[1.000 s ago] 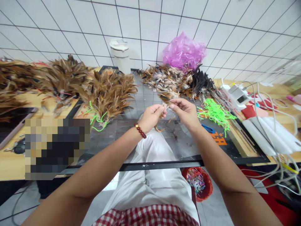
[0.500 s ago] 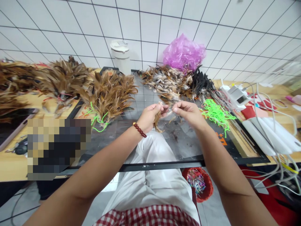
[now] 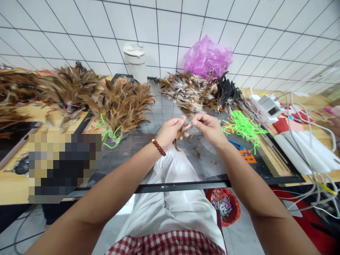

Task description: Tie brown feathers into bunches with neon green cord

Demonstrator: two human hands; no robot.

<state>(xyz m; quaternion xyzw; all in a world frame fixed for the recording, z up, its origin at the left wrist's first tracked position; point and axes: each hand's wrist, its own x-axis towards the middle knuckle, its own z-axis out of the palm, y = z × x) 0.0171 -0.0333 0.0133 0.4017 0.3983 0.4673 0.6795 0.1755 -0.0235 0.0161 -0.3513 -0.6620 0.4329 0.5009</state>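
Note:
My left hand [image 3: 171,132] pinches brown feathers [image 3: 178,144], whose dark tips hang below the fingers over the table's near side. Their pale, downy ends [image 3: 188,126] point toward my right hand [image 3: 208,129]. The thumb and forefinger of that hand are closed at this down, close beside the left fingertips. Just beyond both hands lies a pile of mixed brown and whitish feathers [image 3: 186,88], with black feathers [image 3: 228,90] at its right end. Brown feather bunches [image 3: 124,102] with green ties lie to the left. Dark bits of fluff [image 3: 196,152] are scattered below my right hand.
A white lidded cup [image 3: 136,62] and a pink plastic bag [image 3: 208,56] stand against the tiled wall. Bright green cords [image 3: 243,127] lie right, beside white chargers [image 3: 267,106] and cables. Below the table edge is a red bin [image 3: 233,212] holding scraps.
My right hand has moved slightly left, closer to the left fingertips. The feathers stay in my left hand. The view has shifted a little.

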